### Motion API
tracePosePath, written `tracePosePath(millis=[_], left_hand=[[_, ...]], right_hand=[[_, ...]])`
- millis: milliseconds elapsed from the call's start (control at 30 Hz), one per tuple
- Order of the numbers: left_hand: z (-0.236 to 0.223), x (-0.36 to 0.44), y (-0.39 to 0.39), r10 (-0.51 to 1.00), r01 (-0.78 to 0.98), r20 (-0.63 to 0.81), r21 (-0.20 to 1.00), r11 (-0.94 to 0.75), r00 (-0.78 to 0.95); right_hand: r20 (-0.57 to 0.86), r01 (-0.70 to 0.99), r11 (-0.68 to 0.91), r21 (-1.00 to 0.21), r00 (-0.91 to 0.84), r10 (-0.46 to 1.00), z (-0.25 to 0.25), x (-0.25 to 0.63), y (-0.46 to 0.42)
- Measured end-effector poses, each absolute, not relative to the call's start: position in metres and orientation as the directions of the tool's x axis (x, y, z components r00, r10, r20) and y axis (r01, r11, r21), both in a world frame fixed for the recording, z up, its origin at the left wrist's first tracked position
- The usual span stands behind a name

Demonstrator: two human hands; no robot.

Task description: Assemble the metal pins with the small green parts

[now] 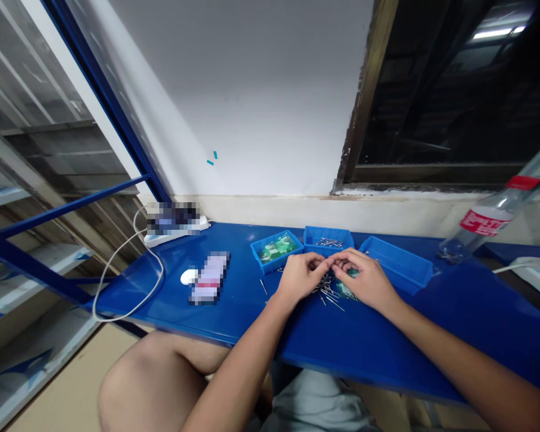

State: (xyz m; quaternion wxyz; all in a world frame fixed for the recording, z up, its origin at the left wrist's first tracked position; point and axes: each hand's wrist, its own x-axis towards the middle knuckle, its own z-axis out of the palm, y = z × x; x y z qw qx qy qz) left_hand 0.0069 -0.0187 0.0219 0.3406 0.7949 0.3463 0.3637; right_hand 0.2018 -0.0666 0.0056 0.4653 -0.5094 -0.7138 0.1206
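My left hand point(300, 277) and my right hand point(363, 277) meet at the fingertips over the blue table, both with fingers bent into a pinch. Whatever lies between the fingertips is too small and covered to make out. Below them spreads a pile of thin metal pins point(328, 293), which look like blind rivets. Beside the pile, partly under my right hand, is a green-and-clear plastic packet point(345, 289). One loose pin point(263, 287) lies left of my left hand. Just behind the hands, a blue tray point(327, 233) holds more such pins.
Another blue tray point(276, 267) with green packets stands left, and a third blue tray point(400, 264) right. A pixelated phone-like object point(210, 279) and a white round thing point(189, 276) lie left. A power strip point(177, 233) with a cable is behind; a plastic bottle point(481, 222) stands right.
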Motion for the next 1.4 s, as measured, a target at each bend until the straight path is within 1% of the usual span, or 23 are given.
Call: tracePosePath(millis=[100, 200, 333, 400, 567, 633, 733, 833, 933, 1033, 1233, 1300, 1400], left_hand=[[0.024, 0.006, -0.02, 0.772, 0.303, 0.312, 0.788, -0.536, 0.554], [0.02, 0.006, -0.016, 0.77, 0.258, 0.321, 0.813, -0.523, 0.551], [0.011, 0.007, -0.01, 0.789, 0.244, 0.321, 0.831, -0.5, 0.524], [0.007, 0.008, -0.008, 0.791, 0.217, 0.316, 0.848, -0.483, 0.524], [0.005, 0.01, -0.007, 0.782, 0.142, 0.351, 0.865, -0.482, 0.515], [0.007, 0.01, -0.009, 0.782, 0.151, 0.352, 0.86, -0.487, 0.514], [0.013, 0.01, -0.013, 0.795, 0.175, 0.358, 0.853, -0.492, 0.489], [0.02, 0.009, -0.018, 0.8, 0.236, 0.355, 0.827, -0.51, 0.484], [0.021, 0.008, -0.019, 0.786, 0.266, 0.333, 0.812, -0.52, 0.52], [0.018, 0.008, -0.016, 0.792, 0.227, 0.32, 0.842, -0.489, 0.52], [0.01, 0.01, -0.01, 0.797, 0.229, 0.329, 0.84, -0.492, 0.506], [0.007, 0.011, -0.009, 0.806, 0.188, 0.339, 0.86, -0.475, 0.485], [0.005, 0.013, -0.008, 0.805, 0.076, 0.353, 0.896, -0.437, 0.476]], right_hand=[[0.544, 0.603, 0.464, -0.649, -0.059, 0.837, 0.005, 0.203, -0.066], [0.533, 0.59, 0.471, -0.656, -0.08, 0.842, 0.001, 0.203, -0.065], [0.455, 0.524, 0.38, -0.762, 0.017, 0.89, -0.002, 0.202, -0.065], [0.434, 0.51, 0.359, -0.781, 0.031, 0.9, -0.003, 0.202, -0.065], [0.461, 0.52, 0.387, -0.761, 0.014, 0.887, -0.007, 0.201, -0.063], [0.484, 0.528, 0.413, -0.743, -0.002, 0.875, -0.007, 0.201, -0.063], [0.525, 0.583, 0.45, -0.677, -0.046, 0.85, -0.003, 0.201, -0.064], [0.55, 0.621, 0.452, -0.64, -0.041, 0.834, 0.001, 0.203, -0.065], [0.543, 0.605, 0.444, -0.661, -0.023, 0.839, 0.003, 0.205, -0.065], [0.537, 0.596, 0.456, -0.661, -0.049, 0.842, 0.003, 0.204, -0.066], [0.461, 0.517, 0.369, -0.772, 0.056, 0.886, -0.001, 0.202, -0.065], [0.459, 0.512, 0.372, -0.774, 0.049, 0.887, -0.003, 0.202, -0.064], [0.478, 0.515, 0.393, -0.762, 0.037, 0.878, -0.004, 0.203, -0.064]])
